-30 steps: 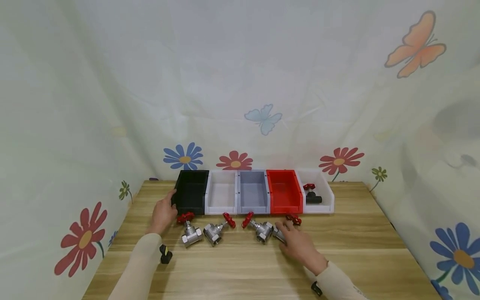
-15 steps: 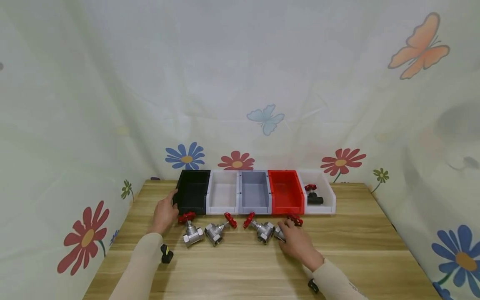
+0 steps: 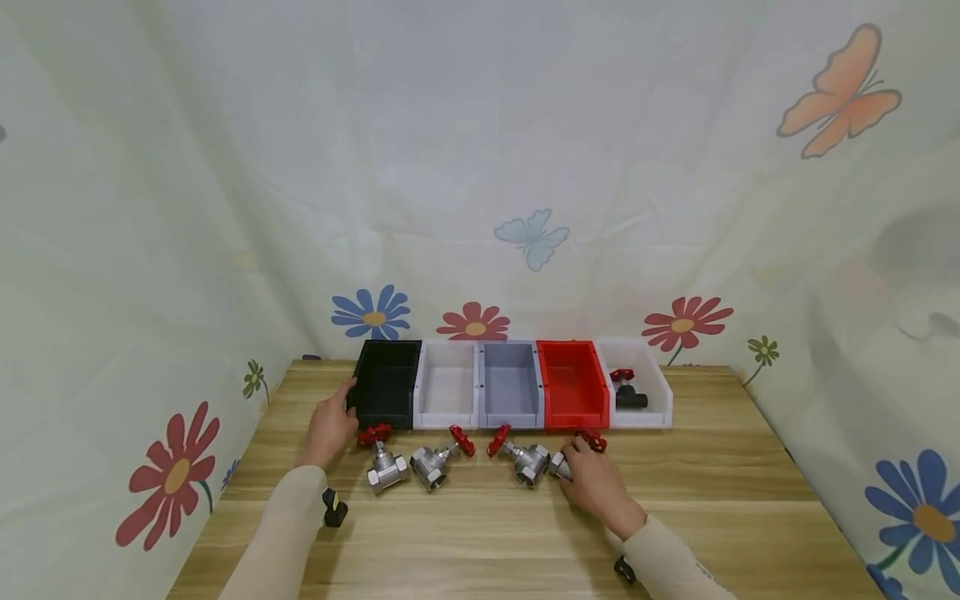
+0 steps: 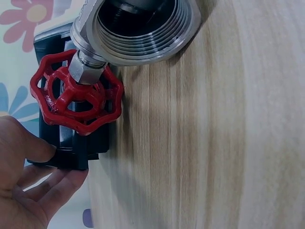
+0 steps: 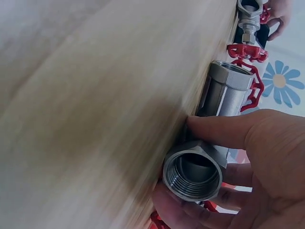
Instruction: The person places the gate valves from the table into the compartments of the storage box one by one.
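Nearest on the bench (image 3: 465,550), the right hand (image 3: 597,483) is curled round the body of the rightmost silver valve (image 3: 559,465), thumb to one side and fingers to the other, open only as far as that body's width. The valve lies ahead of the palm and to its left, an open threaded end facing the right wrist camera. Its stem axis runs away from the person, slanting right, to a red handwheel (image 3: 594,438) just short of the red bin (image 3: 573,383). The fingers cover much of the metal, so how firmly they bear on it is hard to judge.

Just left of it sits a second valve (image 3: 529,464), its stem pointing away and leftward (roughly mirroring the held one). A third valve (image 3: 431,468) and a fourth valve (image 3: 387,471) lie further along, nearer the left hand (image 3: 330,429). That hand, well apart from the held valve, pinches the side of the black bin (image 3: 386,383) between thumb and fingers.

Beyond the valves, a white bin (image 3: 447,383) and a grey bin (image 3: 510,383) complete the middle; the far-right white bin (image 3: 662,392) holds a dark valve (image 3: 632,401).
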Available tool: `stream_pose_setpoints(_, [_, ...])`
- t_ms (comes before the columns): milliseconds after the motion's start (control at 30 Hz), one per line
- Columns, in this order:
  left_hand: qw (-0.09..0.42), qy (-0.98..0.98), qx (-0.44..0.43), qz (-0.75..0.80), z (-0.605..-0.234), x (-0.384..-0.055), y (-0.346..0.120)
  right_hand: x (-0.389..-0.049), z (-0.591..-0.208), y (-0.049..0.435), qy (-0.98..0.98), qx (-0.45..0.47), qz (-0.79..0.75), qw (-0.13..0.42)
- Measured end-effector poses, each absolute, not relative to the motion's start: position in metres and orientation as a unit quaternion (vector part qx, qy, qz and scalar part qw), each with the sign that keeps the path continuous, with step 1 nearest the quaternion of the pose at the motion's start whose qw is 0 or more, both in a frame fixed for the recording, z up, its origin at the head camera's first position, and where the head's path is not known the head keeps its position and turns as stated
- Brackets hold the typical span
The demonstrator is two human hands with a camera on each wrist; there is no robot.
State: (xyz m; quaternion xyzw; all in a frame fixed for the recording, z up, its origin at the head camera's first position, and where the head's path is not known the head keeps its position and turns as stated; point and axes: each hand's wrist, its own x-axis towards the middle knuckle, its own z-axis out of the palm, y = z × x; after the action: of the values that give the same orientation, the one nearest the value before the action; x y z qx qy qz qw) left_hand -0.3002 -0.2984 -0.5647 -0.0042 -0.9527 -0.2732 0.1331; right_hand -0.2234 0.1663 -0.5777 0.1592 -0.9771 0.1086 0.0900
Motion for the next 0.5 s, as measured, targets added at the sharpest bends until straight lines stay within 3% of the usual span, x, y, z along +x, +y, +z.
stream_pose_setpoints(500, [0.135,-0.953,0.004,-0.273,-0.565,-0.3,-0.296,-0.216,-0.564,0.176,-0.972,0.162,0.144,0.094])
